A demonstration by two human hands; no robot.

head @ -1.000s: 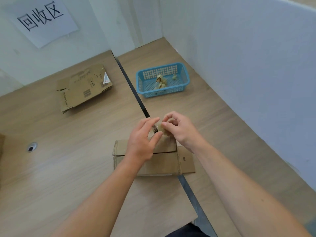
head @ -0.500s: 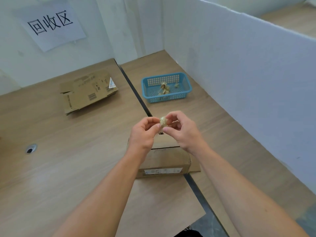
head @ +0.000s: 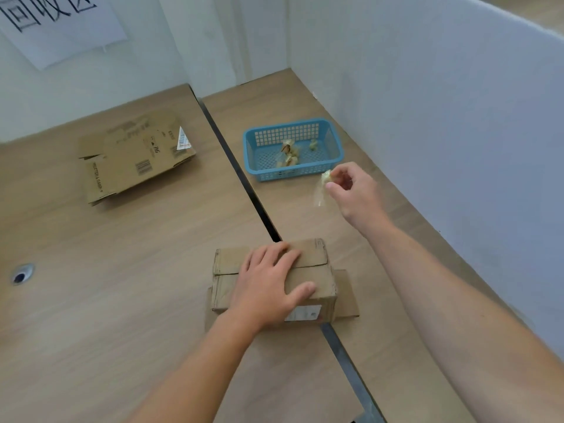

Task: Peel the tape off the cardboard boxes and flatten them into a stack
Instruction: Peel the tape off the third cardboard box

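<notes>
Containers:
- blue basket (head: pixel 335 138), plastic, lattice-walled, on the right tabletop (head: pixel 381 315) near the white partition (head: pixel 442 117). Contents: discarded tape wads (head: pixel 288 154), yellowish and crumpled, lying loose on its floor; perhaps three or four, the view being too soft to count them.
- cardboard box (head: pixel 320 276), small, brown, closed. It sits nearest the camera, straddling the dark seam (head: pixel 244 178) between the two tabletops. Top flaps meet along a bare slit. A white label (head: pixel 302 314) is on the near face. A loose flap (head: pixel 346 294) lies flat on the surface at its right side.
- flattened box (head: pixel 134 160), brown and printed with a barcode, with a white sticker at one corner. It lies on the left tabletop (head: pixel 122 270), well apart from the closed box, towards the back wall.

Grips:
- left grip (head: pixel 268 285): hand laid flat on top of the cardboard box, fingers straight and spread, thumb along the near edge, holding nothing.
- right grip (head: pixel 354 190): raised above the right tabletop, just beside the basket's near right corner. Fingertips pinch a tape wad (head: pixel 326 178), with a clear strip hanging below it.

Surface and room:
- Two wood-grain tabletops, butted side by side.
- cable hole (head: pixel 21 273) at the left edge.
- paper sign (head: pixel 58 25) with black characters on the back wall, partly cut off by the frame.
</notes>
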